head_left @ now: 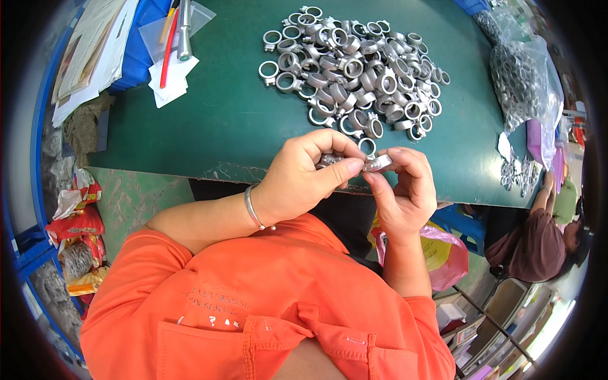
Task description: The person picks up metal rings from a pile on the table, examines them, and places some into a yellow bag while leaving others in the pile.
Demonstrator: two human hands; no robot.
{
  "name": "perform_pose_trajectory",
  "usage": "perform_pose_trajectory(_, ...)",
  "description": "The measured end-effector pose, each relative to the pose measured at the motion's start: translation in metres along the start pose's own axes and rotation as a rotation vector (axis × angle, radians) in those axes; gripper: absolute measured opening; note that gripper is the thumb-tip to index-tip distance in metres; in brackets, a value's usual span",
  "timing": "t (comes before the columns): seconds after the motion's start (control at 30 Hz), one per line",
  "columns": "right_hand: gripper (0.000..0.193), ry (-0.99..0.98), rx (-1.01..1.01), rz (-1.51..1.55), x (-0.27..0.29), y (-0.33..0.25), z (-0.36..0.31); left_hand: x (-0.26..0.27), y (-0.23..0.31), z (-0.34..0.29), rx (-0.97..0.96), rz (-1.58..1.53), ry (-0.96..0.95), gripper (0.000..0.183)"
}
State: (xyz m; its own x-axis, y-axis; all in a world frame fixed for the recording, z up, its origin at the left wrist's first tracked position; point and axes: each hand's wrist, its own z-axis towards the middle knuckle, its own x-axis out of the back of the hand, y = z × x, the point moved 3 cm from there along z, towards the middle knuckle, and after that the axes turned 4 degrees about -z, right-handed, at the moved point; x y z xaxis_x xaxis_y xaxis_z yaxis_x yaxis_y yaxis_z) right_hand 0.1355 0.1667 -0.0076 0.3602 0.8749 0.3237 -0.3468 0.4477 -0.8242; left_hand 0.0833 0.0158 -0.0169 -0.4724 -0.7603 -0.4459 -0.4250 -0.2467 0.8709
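Note:
Above the near edge of the table my two hands meet with their fingertips close together. My right hand (408, 193) pinches a grey metal ring (379, 163) between thumb and fingers. My left hand (310, 168), with a silver bangle (253, 209) on its wrist, is closed around some small metal parts (329, 159); their kind is too small to make out. Its thumb and forefinger reach to the ring's left side. Just beyond the fingertips, a loose ring (367, 147) lies at the near end of a large pile of grey metal rings (354, 69) with small lugs.
The green table (209, 114) bears a red pen (168, 60) and white paper slips (170, 85) at left. A clear bag of metal parts (522, 82) and small parts (519, 174) lie at right. Below hangs a pink bag (446, 256). A person (532, 244) sits at far right.

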Motion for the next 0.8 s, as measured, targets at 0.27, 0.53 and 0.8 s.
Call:
perform_pose_trajectory(0.27, 0.036, 0.005, 0.309, -0.339, 0.001, -0.022, -0.003, 0.003, -0.009, 0.004, 0.108, -0.098, -0.035, 0.018)
perform_pose_trajectory(0.53, 0.018, 0.005, 0.164, -0.466, -0.002, -0.005, 0.022, -0.002, -0.009, 0.0, 0.405, -0.479, -0.106, 0.024)
perform_pose_trajectory(0.8, 0.014, -0.12, -0.066, -0.141, -0.002, 0.009, 0.015, 0.003, -0.006, 0.002, 0.197, -0.225, 0.012, 0.014)
